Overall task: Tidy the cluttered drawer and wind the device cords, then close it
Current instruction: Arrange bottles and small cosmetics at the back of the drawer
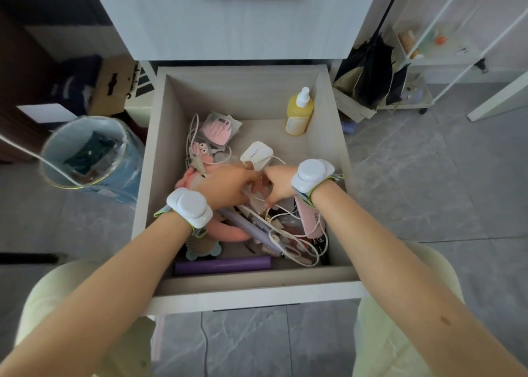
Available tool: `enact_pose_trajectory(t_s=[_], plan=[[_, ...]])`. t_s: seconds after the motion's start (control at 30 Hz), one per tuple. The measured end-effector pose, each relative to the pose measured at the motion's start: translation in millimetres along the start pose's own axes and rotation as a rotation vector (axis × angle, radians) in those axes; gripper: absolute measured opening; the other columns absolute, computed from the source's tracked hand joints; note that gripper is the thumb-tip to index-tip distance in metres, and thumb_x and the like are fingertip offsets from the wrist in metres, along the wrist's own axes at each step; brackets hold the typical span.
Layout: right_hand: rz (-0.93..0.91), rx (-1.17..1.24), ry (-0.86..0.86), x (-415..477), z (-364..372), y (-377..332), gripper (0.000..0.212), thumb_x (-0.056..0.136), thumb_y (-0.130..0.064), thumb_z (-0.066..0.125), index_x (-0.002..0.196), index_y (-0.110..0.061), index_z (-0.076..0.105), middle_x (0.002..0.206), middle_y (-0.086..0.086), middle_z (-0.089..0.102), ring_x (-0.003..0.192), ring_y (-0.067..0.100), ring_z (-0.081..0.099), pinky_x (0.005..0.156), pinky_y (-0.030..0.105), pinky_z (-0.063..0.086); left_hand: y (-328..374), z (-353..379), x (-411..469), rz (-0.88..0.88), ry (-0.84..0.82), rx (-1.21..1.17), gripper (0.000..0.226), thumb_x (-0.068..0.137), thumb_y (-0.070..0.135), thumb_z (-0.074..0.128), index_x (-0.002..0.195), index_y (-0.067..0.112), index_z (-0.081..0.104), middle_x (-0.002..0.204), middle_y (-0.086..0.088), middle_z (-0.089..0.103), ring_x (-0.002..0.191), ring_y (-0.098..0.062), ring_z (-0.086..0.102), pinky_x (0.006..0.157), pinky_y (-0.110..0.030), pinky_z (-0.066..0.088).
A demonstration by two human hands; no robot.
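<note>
The lower drawer point(160, 159) stands pulled out, full of clutter. My left hand point(225, 186) and my right hand point(278, 185) meet over its middle, both pinching a white cord point(297, 238) that loops down over a pink device point(313, 219) and a lilac device point(251, 224). A white box-shaped charger point(255, 154) lies just beyond my fingers. A pink plush toy point(197, 154) and more white cable point(192, 136) lie at the left. A yellow spray bottle point(300, 112) leans in the far right corner. A purple tube point(223, 264) lies along the front wall.
A closed upper drawer point(240, 17) with a black handle overhangs the back. A bin lined with a blue bag point(85, 154) stands left of the drawer. Black bags point(371, 74) and a white wire shelf point(440, 51) stand at the right. The floor is grey tile.
</note>
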State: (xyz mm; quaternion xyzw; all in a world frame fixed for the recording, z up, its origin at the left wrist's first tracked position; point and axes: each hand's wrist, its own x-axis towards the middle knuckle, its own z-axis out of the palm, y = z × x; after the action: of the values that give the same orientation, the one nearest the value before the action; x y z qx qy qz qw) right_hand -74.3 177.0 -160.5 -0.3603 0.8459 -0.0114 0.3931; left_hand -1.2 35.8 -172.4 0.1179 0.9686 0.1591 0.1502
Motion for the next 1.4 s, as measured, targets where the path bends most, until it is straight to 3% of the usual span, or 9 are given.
enact_pose_trajectory(t_s=[0.2, 0.4, 0.5, 0.6, 0.73, 0.9, 1.1, 1.27, 1.4], plan=[[0.053, 0.081, -0.115, -4.8, -4.3, -1.4, 0.009, 0.086, -0.016, 0.061, 0.083, -0.008, 0.061, 0.075, 0.006, 0.065, 0.054, 0.013, 0.056, 0.056, 0.021, 0.046, 0.7, -0.4, 1.7, -0.02, -0.059, -0.013, 0.041, 0.077, 0.016, 0.067, 0.116, 0.025, 0.058, 0.113, 0.002, 0.062, 0.101, -0.017, 0.058, 0.077, -0.023, 0.041], [0.078, 0.121, -0.05, -9.5, -9.5, 1.7, 0.024, 0.086, -0.01, 0.053, 0.105, -0.004, 0.066, 0.052, -0.005, 0.059, 0.051, 0.008, 0.054, 0.047, 0.015, 0.038, 1.9, 0.8, 2.3, 0.051, -0.173, -0.1, 0.049, 0.073, 0.003, 0.055, 0.117, 0.023, 0.063, 0.124, -0.003, 0.06, 0.112, -0.022, 0.055, 0.093, -0.038, 0.045], [0.055, 0.042, -0.024, -10.8, -8.1, -1.0, 0.03, 0.083, -0.013, 0.064, 0.11, -0.002, 0.065, 0.092, 0.008, 0.069, 0.068, 0.016, 0.054, 0.047, 0.018, 0.034, 10.1, 0.6, 3.6, 0.072, -0.164, 0.019, 0.055, 0.078, -0.001, 0.05, 0.123, 0.03, 0.059, 0.139, -0.002, 0.039, 0.125, -0.022, 0.039, 0.09, -0.031, 0.044], [0.048, 0.004, 0.013, -11.9, -7.8, -2.6, 0.033, 0.084, -0.013, 0.062, 0.114, 0.0, 0.06, 0.113, 0.017, 0.063, 0.082, 0.019, 0.049, 0.05, 0.018, 0.03, 14.5, 4.1, 5.3, 0.016, -0.153, 0.087, 0.059, 0.08, -0.004, 0.049, 0.133, 0.023, 0.044, 0.136, -0.008, 0.028, 0.109, -0.021, 0.045, 0.069, -0.022, 0.04], [0.068, 0.006, 0.003, -10.4, -7.5, 0.5, 0.041, 0.082, -0.015, 0.066, 0.118, 0.0, 0.058, 0.118, 0.016, 0.062, 0.087, 0.025, 0.057, 0.052, 0.022, 0.034, 3.4, 4.7, 3.9, -0.048, -0.098, -0.06, 0.053, 0.074, 0.011, 0.067, 0.123, 0.011, 0.044, 0.127, -0.009, 0.031, 0.098, -0.024, 0.052, 0.076, -0.03, 0.047], [0.075, -0.032, -0.005, -10.0, -6.5, -1.4, 0.041, 0.084, -0.021, 0.065, 0.121, -0.003, 0.059, 0.121, 0.014, 0.062, 0.109, 0.03, 0.059, 0.084, 0.032, 0.049, -5.6, 2.3, 4.8, -0.031, -0.068, -0.152, 0.051, 0.066, 0.029, 0.082, 0.111, 0.018, 0.061, 0.113, -0.002, 0.057, 0.105, -0.019, 0.052, 0.089, -0.028, 0.041], [0.069, -0.015, 0.007, -11.6, -6.5, -1.9, 0.04, 0.086, -0.022, 0.064, 0.121, -0.005, 0.057, 0.119, 0.011, 0.062, 0.103, 0.028, 0.059, 0.052, 0.021, 0.035, 0.1, -3.2, 16.4, -0.027, -0.23, -0.05, 0.042, 0.072, 0.024, 0.077, 0.112, 0.023, 0.064, 0.118, -0.003, 0.051, 0.11, -0.021, 0.048, 0.091, -0.03, 0.039], [0.068, -0.017, 0.01, -11.2, -6.1, -5.0, 0.037, 0.086, -0.021, 0.061, 0.121, -0.007, 0.057, 0.12, 0.012, 0.062, 0.106, 0.029, 0.06, 0.074, 0.028, 0.045, 3.6, -2.4, 14.0, 0.015, -0.3, -0.122, 0.03, 0.078, 0.012, 0.068, 0.1, 0.022, 0.051, 0.104, 0.002, 0.057, 0.099, -0.019, 0.056, 0.083, -0.025, 0.043], [0.066, -0.023, -0.001, -10.5, -6.4, -3.3, 0.037, 0.085, -0.02, 0.063, 0.119, -0.005, 0.059, 0.118, 0.012, 0.063, 0.093, 0.026, 0.058, 0.058, 0.022, 0.038, -2.3, -3.5, 12.0, 0.012, -0.322, -0.215, 0.038, 0.075, 0.005, 0.069, 0.099, 0.024, 0.048, 0.103, 0.003, 0.059, 0.098, -0.018, 0.057, 0.084, -0.027, 0.046]])
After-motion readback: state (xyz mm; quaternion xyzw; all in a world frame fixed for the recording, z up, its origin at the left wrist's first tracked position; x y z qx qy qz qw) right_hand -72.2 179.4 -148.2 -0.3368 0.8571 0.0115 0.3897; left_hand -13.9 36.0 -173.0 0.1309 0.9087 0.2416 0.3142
